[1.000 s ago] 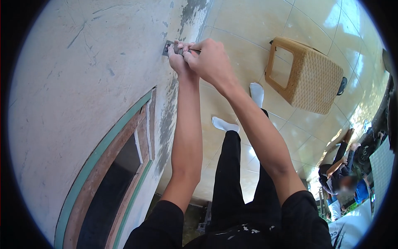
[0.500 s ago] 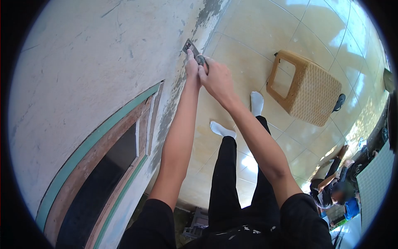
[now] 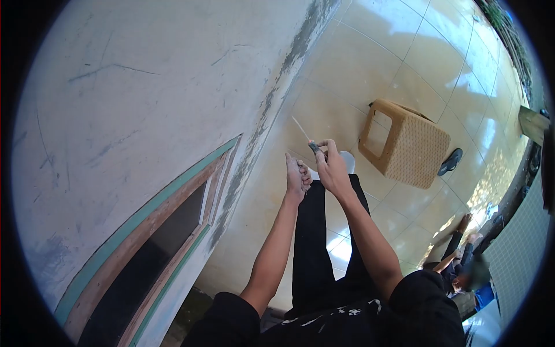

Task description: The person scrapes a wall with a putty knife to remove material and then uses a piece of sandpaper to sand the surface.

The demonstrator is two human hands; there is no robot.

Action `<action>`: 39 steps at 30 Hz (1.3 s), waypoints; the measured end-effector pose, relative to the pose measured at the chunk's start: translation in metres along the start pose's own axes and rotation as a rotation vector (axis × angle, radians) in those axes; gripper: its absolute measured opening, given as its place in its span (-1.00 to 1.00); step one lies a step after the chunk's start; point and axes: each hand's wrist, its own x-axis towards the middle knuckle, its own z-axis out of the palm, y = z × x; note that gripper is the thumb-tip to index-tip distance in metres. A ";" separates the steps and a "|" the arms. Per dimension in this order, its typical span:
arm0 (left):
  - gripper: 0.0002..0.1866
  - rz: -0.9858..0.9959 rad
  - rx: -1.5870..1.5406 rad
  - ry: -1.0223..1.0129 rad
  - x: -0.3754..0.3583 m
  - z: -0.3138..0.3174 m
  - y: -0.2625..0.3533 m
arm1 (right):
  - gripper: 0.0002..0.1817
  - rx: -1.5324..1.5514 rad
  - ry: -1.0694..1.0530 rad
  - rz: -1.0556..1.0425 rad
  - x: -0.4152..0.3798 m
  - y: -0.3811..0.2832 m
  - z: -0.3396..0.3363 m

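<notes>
My right hand (image 3: 332,168) grips a putty knife (image 3: 314,146) by its dark handle. Its thin blade is seen edge-on, pointing up and left over the tiled floor, apart from the wall. My left hand (image 3: 297,176) is beside it, powdery with dust, its fingers curled in and the thumb sticking up. Nothing shows inside that hand. Left of both hands is the pale wall (image 3: 173,75), scratched, with a grey band of peeling paint (image 3: 289,61) along its foot.
A tan woven-pattern plastic stool (image 3: 416,147) lies on its side on the tiles, with a dark sandal (image 3: 451,162) next to it. A green-edged wooden window frame (image 3: 156,191) is set in the wall. Another person (image 3: 462,269) sits at the lower right.
Both hands have drawn back from the wall's foot toward my body. My left hand has come off the putty knife, which stays in my right hand. The view has shifted slightly.
</notes>
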 end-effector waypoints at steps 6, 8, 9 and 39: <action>-0.52 0.171 -0.007 -0.096 0.015 0.013 0.041 | -0.65 0.032 0.052 -0.088 0.021 -0.022 0.040; -0.53 0.214 -0.011 -0.148 0.023 0.028 0.068 | -0.68 -0.238 0.100 -0.160 0.023 -0.037 0.043; -0.54 0.231 -0.019 -0.176 0.023 0.033 0.076 | -0.68 -0.238 0.098 -0.158 0.028 -0.042 0.043; -0.78 0.031 -0.913 -0.523 0.111 0.069 0.148 | -0.76 -0.069 0.145 -0.250 0.110 -0.083 0.033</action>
